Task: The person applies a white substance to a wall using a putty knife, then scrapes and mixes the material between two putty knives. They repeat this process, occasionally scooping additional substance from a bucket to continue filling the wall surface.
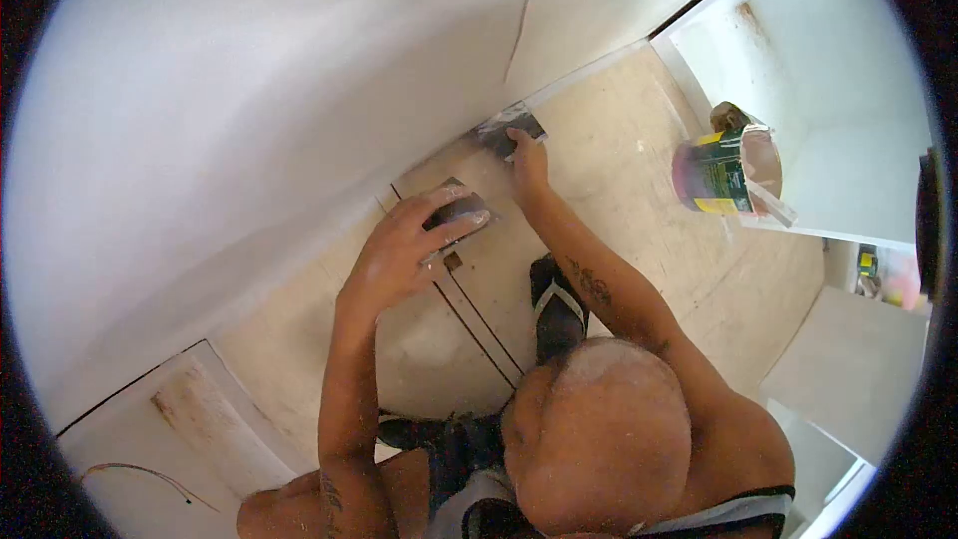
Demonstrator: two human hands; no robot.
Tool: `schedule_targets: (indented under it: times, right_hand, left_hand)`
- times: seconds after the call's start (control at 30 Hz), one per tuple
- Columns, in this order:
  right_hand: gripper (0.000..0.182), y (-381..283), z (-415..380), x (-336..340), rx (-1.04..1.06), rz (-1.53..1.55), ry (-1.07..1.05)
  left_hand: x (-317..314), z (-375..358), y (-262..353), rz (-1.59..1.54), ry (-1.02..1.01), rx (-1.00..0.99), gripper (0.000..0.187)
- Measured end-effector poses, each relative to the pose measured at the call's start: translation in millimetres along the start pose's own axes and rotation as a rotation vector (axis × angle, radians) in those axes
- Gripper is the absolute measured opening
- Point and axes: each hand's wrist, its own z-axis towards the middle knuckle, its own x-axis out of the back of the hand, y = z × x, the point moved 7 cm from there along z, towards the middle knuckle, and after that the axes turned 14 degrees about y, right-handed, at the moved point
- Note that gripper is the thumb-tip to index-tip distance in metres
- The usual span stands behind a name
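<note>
My left hand (404, 240), dusted white, has its fingers curled around a dark flat scraper (461, 208) just above the floor, close to the foot of the wall. Farther along the wall, my right hand (529, 155) grips a wide dark filling knife (511, 130) smeared with white. Its blade lies along the joint between the floor and the white wall (299, 70). Below my left hand, two dark lines and a small dark square patch (453, 261) mark the tan floor (589, 160).
On the right stands a labelled bucket (723, 172) holding pinkish paste, with a pale flat stick (770, 202) at its mouth. A flip-flop-clad foot (561, 314) is near the floor lines. A thin cable (150, 469) sticks out at lower left.
</note>
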Motion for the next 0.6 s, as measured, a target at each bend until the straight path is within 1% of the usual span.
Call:
schedule_targets:
  times: [0.07,0.13,0.17,0.23,0.27,0.33,0.37,0.43,0.47,0.5,0.53,0.57,0.6]
  right_hand:
    - [0.016,-8.1,4.9,-0.9,0.273,-0.084,-0.058]
    - [0.017,11.5,15.6,2.8,-0.224,-0.03,0.064]
    - [0.017,9.9,13.9,-0.2,-0.22,-0.042,0.059]
    - [0.017,-18.2,5.6,-8.3,-0.025,0.019,0.105]
    - [0.017,-29.3,0.9,-12.2,-0.014,0.006,0.098]
    - [0.019,-64.5,-13.6,-22.6,0.034,-0.013,0.049]
    - [0.019,-88.8,-28.0,-30.5,0.149,-0.016,0.015]
    - [0.017,-131.3,-63.0,-49.5,0.188,0.003,-0.016]
    - [0.015,-152.6,-81.0,-59.8,0.207,0.032,-0.048]
    - [0.012,-168.5,-97.4,-67.8,0.169,0.013,-0.049]
    - [0.012,-183.3,-106.5,-75.6,0.192,-0.005,-0.058]
    - [0.012,-196.3,-113.4,-78.2,0.208,-0.018,-0.031]
    - [0.013,-209.8,-122.0,-81.6,0.225,-0.028,-0.002]
  left_hand:
    - [3.1,-3.3,-1.9,0.002,0.009,0.012,0.075]
    - [13.4,-3.1,3.0,-0.004,0.084,-0.025,0.074]
    - [16.3,-5.5,2.5,-0.008,0.096,-0.02,0.074]
    - [20.8,-11.2,-3.1,-0.036,0.114,0.043,0.073]
    - [23.2,-14.5,-5.1,-0.043,0.132,0.044,0.073]
    - [25.2,-21.8,-17.6,-0.078,0.146,0.144,0.066]
    - [24.3,-25.2,-22.9,-0.09,0.165,0.137,0.066]
    - [24.9,-31.2,-33.3,-0.287,0.272,0.141,0.065]
    - [26.2,-31.7,-33.4,-0.304,0.292,0.134,0.065]
    - [27.1,-31.9,-34.3,-0.348,0.302,0.156,0.066]
    - [28.1,-30.9,-34.9,-0.39,0.315,0.175,0.066]
    - [29.6,-29.8,-32.1,-0.408,0.333,0.167,0.066]
    - [32.4,-28.0,-29.3,-0.424,0.363,0.164,0.059]
